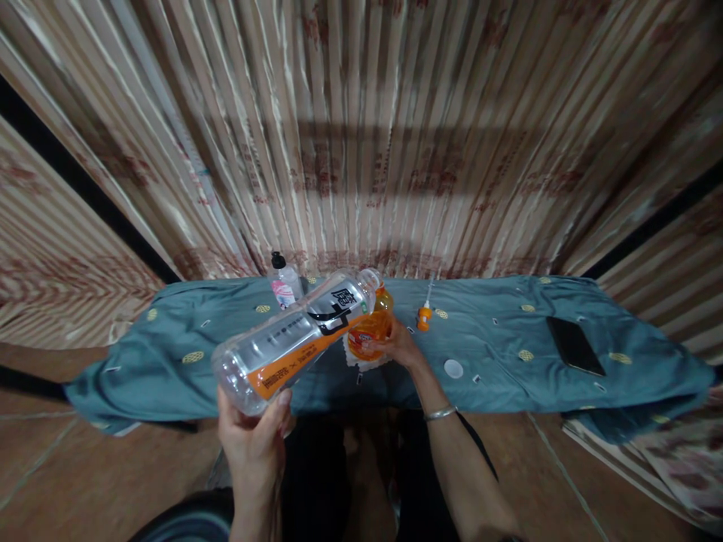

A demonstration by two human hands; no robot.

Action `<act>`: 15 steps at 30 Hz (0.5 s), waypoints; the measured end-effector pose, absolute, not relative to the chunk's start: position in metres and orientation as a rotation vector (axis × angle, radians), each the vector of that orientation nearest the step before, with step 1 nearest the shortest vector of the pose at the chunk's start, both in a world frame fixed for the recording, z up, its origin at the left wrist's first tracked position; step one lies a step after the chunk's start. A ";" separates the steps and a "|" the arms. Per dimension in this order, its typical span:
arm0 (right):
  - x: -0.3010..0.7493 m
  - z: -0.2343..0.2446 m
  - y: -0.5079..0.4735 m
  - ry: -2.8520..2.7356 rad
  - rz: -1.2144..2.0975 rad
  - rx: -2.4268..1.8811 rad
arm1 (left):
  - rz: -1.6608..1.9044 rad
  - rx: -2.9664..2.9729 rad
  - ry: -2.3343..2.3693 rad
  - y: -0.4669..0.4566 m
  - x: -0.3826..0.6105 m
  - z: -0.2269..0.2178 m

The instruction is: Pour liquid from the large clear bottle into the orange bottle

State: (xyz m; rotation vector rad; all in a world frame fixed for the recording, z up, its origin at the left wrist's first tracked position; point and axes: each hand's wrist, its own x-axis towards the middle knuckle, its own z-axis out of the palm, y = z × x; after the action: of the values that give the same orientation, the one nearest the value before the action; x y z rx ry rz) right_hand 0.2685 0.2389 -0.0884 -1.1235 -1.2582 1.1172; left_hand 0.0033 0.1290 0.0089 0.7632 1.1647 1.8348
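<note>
My left hand [257, 429] grips the lower end of a large clear plastic bottle [299, 335] with a silver and orange label. The bottle is tilted, its uncapped mouth up and to the right, over the top of an orange bottle [370, 331]. Around that orange bottle, from its right side, my right hand [400, 342] is closed. The orange bottle stands on a small white cloth [367, 365]. Whether liquid passes between the two mouths I cannot tell. To the right lies an orange pump top [423, 318] with a clear tube.
A clear bottle with a black cap [286, 282] stands at the back left. On the green cloth-covered table [480, 331] are a white disc [453, 368] and a dark flat phone-like device [575, 346]. A striped curtain [361, 150] hangs behind.
</note>
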 end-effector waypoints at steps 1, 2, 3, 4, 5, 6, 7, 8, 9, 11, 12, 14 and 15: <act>0.268 -0.087 0.239 -1.237 1.132 -1.128 | 1.847 0.765 1.155 0.129 0.004 0.009; 0.268 -0.086 0.238 -1.213 1.145 -1.139 | 1.861 0.761 1.149 0.128 0.005 0.010; 0.267 -0.084 0.238 -1.194 1.155 -1.149 | 1.873 0.754 1.146 0.128 0.006 0.010; 0.267 -0.083 0.238 -1.186 1.157 -1.152 | 1.878 0.751 1.147 0.127 0.007 0.011; 0.266 -0.081 0.237 -1.184 1.158 -1.152 | 1.879 0.750 1.149 0.127 0.008 0.011; 0.266 -0.079 0.237 -1.184 1.160 -1.153 | 1.875 0.751 1.149 0.127 0.009 0.012; 0.266 -0.078 0.236 -1.186 1.159 -1.155 | 1.873 0.751 1.149 0.127 0.009 0.012; 0.266 -0.077 0.236 -1.189 1.156 -1.159 | 1.872 0.751 1.148 0.127 0.009 0.012; 0.266 -0.076 0.236 -1.195 1.153 -1.162 | 1.871 0.751 1.146 0.127 0.009 0.012; 0.266 -0.075 0.235 -1.207 1.152 -1.161 | 1.872 0.749 1.142 0.127 0.009 0.012; 0.266 -0.075 0.235 -1.209 1.154 -1.156 | 1.873 0.749 1.140 0.127 0.009 0.013; 0.266 -0.076 0.235 -1.201 1.164 -1.142 | 1.877 0.744 1.138 0.127 0.010 0.014; 0.266 -0.077 0.235 -1.192 1.171 -1.136 | 1.877 0.738 1.140 0.127 0.010 0.015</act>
State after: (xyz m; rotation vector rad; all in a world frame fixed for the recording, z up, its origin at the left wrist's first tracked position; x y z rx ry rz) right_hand 0.2663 0.2353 -0.0767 -1.1364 -1.1922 1.1710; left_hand 0.0100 0.1269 0.0148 0.7378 1.1400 1.8775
